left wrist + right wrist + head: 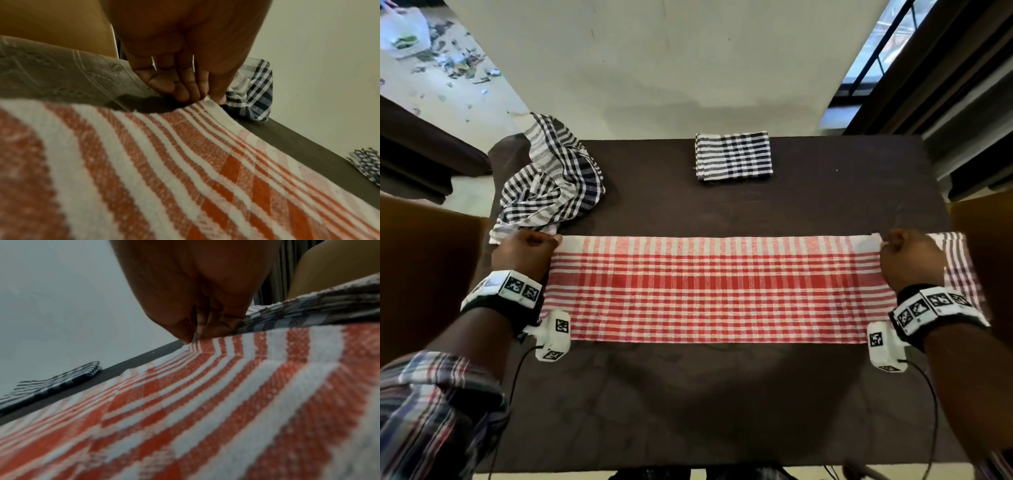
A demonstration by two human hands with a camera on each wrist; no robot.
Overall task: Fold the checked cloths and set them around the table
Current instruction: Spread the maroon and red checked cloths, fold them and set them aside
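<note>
A red and white checked cloth (719,287) lies as a long folded band across the dark table (722,394). My left hand (527,251) pinches its far left corner, as the left wrist view shows on the same red cloth (185,162), thumb and fingers (180,91) closed on the edge. My right hand (909,257) pinches the far right corner, again on the red cloth (226,394). A black and white checked cloth (734,156) lies folded at the table's far edge. Another black checked cloth (554,181) sits crumpled at the far left.
A faded checked cloth (959,270) lies under my right hand at the table's right edge. Brown chairs (421,274) stand at both sides. Beyond the table are a pale wall (671,61), a littered floor (448,68) and a window (887,44).
</note>
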